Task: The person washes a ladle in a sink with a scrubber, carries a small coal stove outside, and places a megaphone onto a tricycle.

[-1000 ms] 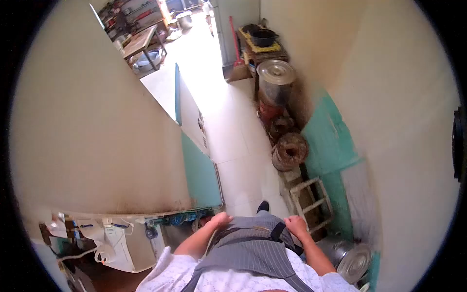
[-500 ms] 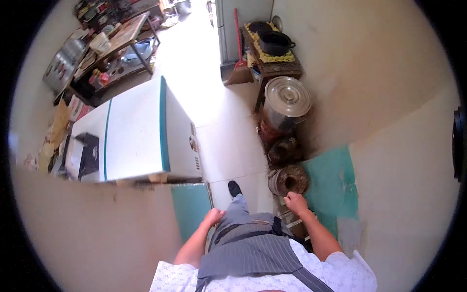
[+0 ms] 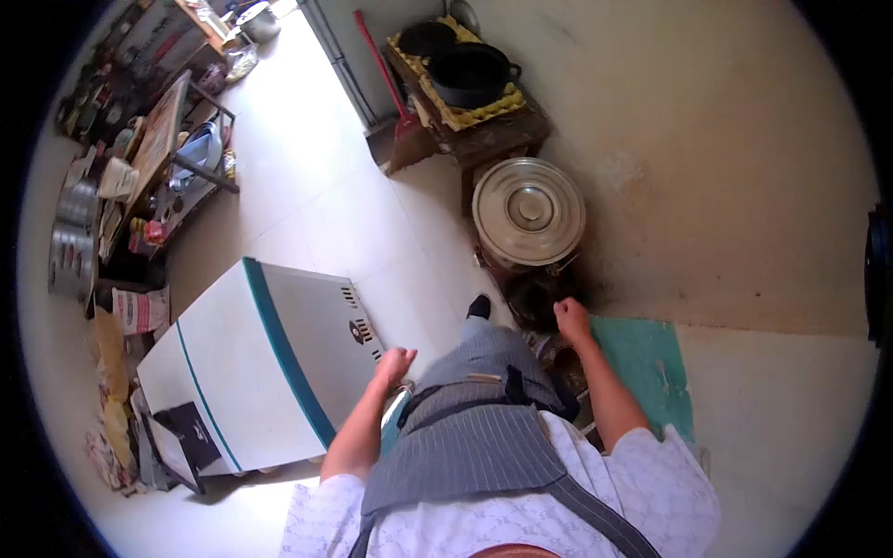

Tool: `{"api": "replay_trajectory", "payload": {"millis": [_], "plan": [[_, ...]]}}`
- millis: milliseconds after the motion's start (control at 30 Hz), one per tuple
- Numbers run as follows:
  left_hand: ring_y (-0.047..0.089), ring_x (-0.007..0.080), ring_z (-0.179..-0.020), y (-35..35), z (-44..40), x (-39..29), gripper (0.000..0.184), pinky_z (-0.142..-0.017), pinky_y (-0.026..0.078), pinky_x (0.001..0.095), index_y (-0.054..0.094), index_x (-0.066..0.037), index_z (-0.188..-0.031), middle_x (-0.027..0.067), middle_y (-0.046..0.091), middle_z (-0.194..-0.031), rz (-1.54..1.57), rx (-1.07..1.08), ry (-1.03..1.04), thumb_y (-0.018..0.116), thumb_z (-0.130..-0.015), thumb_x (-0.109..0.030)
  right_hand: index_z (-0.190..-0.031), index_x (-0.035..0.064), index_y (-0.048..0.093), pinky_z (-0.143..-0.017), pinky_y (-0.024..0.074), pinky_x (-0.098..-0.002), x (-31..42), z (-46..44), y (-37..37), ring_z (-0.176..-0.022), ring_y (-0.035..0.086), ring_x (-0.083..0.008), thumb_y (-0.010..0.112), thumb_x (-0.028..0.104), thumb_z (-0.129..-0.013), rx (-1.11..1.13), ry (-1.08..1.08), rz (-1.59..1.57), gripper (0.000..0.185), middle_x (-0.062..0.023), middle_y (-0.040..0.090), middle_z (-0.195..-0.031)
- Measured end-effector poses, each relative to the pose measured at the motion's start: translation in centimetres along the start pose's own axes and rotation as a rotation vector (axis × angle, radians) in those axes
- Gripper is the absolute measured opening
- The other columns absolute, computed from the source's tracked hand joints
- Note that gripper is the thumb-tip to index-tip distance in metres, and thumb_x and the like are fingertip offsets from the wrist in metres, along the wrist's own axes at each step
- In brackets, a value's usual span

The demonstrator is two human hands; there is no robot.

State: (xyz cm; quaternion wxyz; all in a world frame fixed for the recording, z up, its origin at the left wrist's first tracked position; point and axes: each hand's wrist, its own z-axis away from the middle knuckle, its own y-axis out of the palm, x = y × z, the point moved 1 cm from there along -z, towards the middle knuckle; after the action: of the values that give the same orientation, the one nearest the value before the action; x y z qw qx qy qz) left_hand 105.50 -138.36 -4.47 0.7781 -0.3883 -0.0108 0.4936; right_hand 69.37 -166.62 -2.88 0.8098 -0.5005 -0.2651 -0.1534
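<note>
My left hand (image 3: 398,364) is loosely curled with nothing visible in it, close to the vented side of a white chest freezer (image 3: 223,358) with teal edges. My right hand (image 3: 571,319) is closed and looks bare. It hangs over a dark round stove (image 3: 535,300) at the wall, and I cannot tell whether they touch. Just ahead of that hand stands a large metal pot with a shiny lid (image 3: 530,212). Between my hands are my striped apron (image 3: 465,465) and one dark shoe (image 3: 479,306) on the floor.
Beyond the lidded pot, a low wooden table (image 3: 498,135) carries a black pot (image 3: 473,74) on yellow trays. A red-handled dustpan (image 3: 409,139) leans beside it. A cluttered wooden table (image 3: 158,139) stands on the left. Pale tiled floor (image 3: 326,209) runs between.
I have stepped forward, so the freezer, stove and lidded pot are closer. The view has turned somewhat. My right hand has passed from the nearer round stove to the one beside the pot.
</note>
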Motion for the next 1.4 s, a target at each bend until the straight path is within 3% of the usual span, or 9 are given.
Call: {"api": "replay_trajectory", "payload": {"millis": [300,533,667,833,900,1033,1167,1267,1400], "plan": [[0.062,0.0204,-0.052,-12.4,-17.5,-14.3,0.046,-0.055,0.051,0.0338,0.061,0.002,-0.080,0.0130,0.062,-0.061,0.242,0.158,0.110,0.051,-0.091,-0.041,-0.112,-0.0017,0.062,-0.085,0.0433,-0.0439,-3.3,-15.0,0.3,-0.098,0.058,-0.0388,0.042,0.053,-0.095,-0.185,0.572,-0.278,0.061,-0.0222,0.062,-0.111],[0.057,0.0195,-0.098,-15.6,-31.3,-27.5,0.056,-0.080,0.048,0.0380,0.059,0.000,-0.115,0.0091,0.062,-0.107,0.604,0.302,0.160,0.053,-0.089,-0.050,-0.113,-0.0033,0.060,-0.080,0.0441,-0.0410,-2.3,-17.8,1.4,-0.095,0.058,-0.0281,0.044,0.062,-0.091,-0.292,0.707,-0.497,0.070,-0.0176,0.062,-0.109],[0.054,0.0197,-0.100,-13.4,-38.2,-33.3,0.043,-0.092,0.040,0.0314,0.060,-0.002,-0.117,0.0043,0.062,-0.110,0.503,0.309,0.296,0.050,-0.096,-0.037,-0.124,0.0006,0.054,-0.089,0.0419,-0.0414,-2.9,-16.9,2.7,-0.103,0.056,-0.0289,0.048,0.067,-0.087,-0.339,1.007,-0.989,0.076,-0.0142,0.060,-0.119],[0.054,0.0224,-0.103,-10.1,-43.3,-36.0,0.058,-0.092,0.040,0.0347,0.059,-0.002,-0.122,0.0113,0.061,-0.117,0.304,0.443,0.390,0.043,-0.096,-0.052,-0.135,0.0027,0.047,-0.103,0.0356,-0.0396,1.0,-16.1,0.8,-0.124,0.046,-0.0285,0.047,0.068,-0.086,-0.296,1.117,-1.189,0.082,-0.0158,0.048,-0.138],[0.054,0.0231,-0.107,-10.4,-42.6,-37.9,0.064,-0.093,0.041,0.0362,0.055,-0.001,-0.128,0.0130,0.059,-0.122,0.301,0.399,-0.010,0.042,-0.095,-0.054,-0.136,0.0015,0.045,-0.102,0.0366,-0.0403,0.6,-16.4,1.6,-0.123,0.047,-0.0292,0.045,0.068,-0.087,-0.233,1.123,-1.081,0.083,-0.0160,0.048,-0.138],[0.041,0.0267,-0.128,-10.3,-41.3,-38.7,0.063,-0.107,0.032,0.0377,0.041,-0.002,-0.139,0.0132,0.044,-0.141,0.807,0.689,0.109,0.039,-0.099,-0.049,-0.133,-0.0006,0.048,-0.095,0.0398,-0.0434,-3.8,-17.2,5.4,-0.113,0.053,-0.0317,0.041,0.071,-0.087,-0.147,0.984,-0.809,0.086,-0.0174,0.053,-0.130],[0.049,0.0249,-0.123,-11.2,-34.4,-41.0,0.060,-0.104,0.037,0.0365,0.041,-0.005,-0.140,0.0107,0.049,-0.137,0.684,0.489,-0.012,0.046,-0.097,-0.047,-0.129,0.0022,0.054,-0.091,0.0402,-0.0446,-2.3,-13.5,3.4,-0.105,0.056,-0.0319,0.043,0.074,-0.084,-0.321,1.144,-0.910,0.085,-0.0183,0.057,-0.122],[0.049,0.0233,-0.123,-9.9,-34.1,-39.4,0.063,-0.103,0.037,0.0351,0.041,-0.006,-0.140,0.0086,0.050,-0.136,0.646,0.563,-0.006,0.048,-0.096,-0.049,-0.131,0.0021,0.051,-0.092,0.0401,-0.0433,-4.9,-9.2,4.1,-0.107,0.054,-0.0305,0.046,0.073,-0.083,-0.310,0.855,-0.951,0.086,-0.0177,0.056,-0.122],[0.050,0.0230,-0.122,-8.2,-27.9,-39.7,0.067,-0.102,0.038,0.0349,0.041,-0.004,-0.140,0.0096,0.051,-0.136,0.542,0.578,0.027,0.051,-0.094,-0.052,-0.136,0.0024,0.046,-0.092,0.0398,-0.0436,-1.5,-3.2,-1.6,-0.110,0.051,-0.0298,0.048,0.072,-0.083,-0.363,1.140,-1.173,0.087,-0.0148,0.053,-0.127]]}}
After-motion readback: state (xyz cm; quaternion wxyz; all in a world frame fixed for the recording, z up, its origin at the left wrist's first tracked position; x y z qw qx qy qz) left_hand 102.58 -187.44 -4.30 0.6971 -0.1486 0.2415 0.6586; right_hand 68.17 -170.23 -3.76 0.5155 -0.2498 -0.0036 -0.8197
